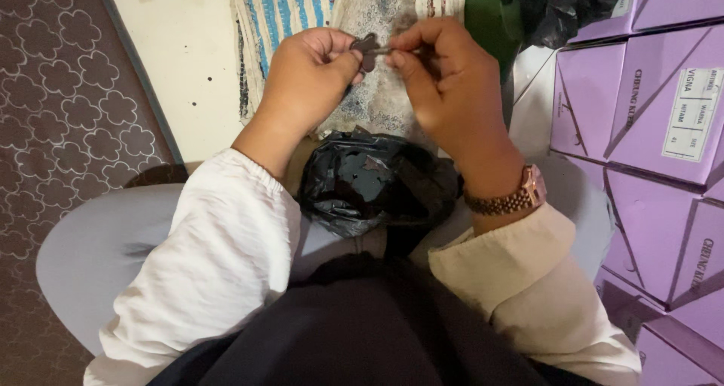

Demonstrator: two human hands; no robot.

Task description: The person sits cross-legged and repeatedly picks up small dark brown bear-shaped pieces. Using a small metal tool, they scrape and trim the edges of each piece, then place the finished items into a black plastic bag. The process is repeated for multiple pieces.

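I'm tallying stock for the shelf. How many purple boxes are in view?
About 8, all stacked at the right edge: two at the top, two below, four lower down. More may be hidden off frame.

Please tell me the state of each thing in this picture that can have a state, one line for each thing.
left hand: raised, fingers pinched on the small dark piece
right hand: raised, fingertips pinched on the same piece
small dark piece: held between both hands, off the lap
black plastic bag: crumpled, resting on the lap, not held
wristwatch: worn on the right wrist
purple boxes: stacked, closed
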